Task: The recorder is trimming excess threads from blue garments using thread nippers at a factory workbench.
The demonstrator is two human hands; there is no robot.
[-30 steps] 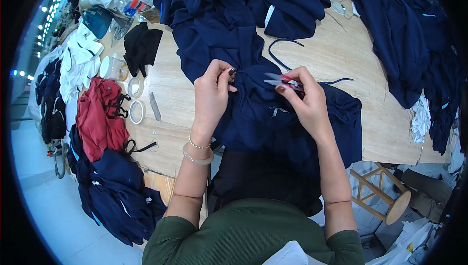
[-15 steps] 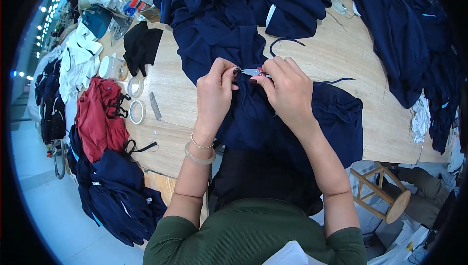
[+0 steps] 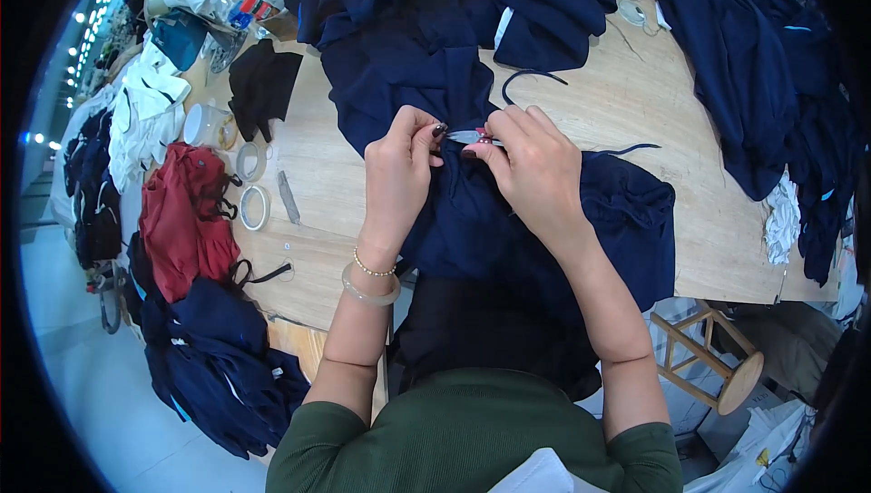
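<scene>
A navy garment [image 3: 463,221] lies in front of me, hanging over the near table edge toward my lap. My left hand [image 3: 400,166] is closed in a pinch on the garment; the exact bit of cloth between the fingertips is too small to tell. Small thread snips [image 3: 464,136] with bright metal blades and a reddish part are gripped by my right hand [image 3: 537,162], thumb and fingers closed round them. The blades point left, their tips close to my left fingertips. A navy cord [image 3: 626,149] lies to the right of my right hand.
More navy garments are piled at the far side [image 3: 390,3] and far right [image 3: 726,85]. On the left are a red garment [image 3: 186,221], tape rolls [image 3: 255,208], a clear tub [image 3: 204,125] and a black cloth [image 3: 265,85]. A wooden stool [image 3: 739,384] stands at the lower right.
Both hands stay nearly in place, with only a slight shift of the fingers and snips. The garment is still held the same way.
</scene>
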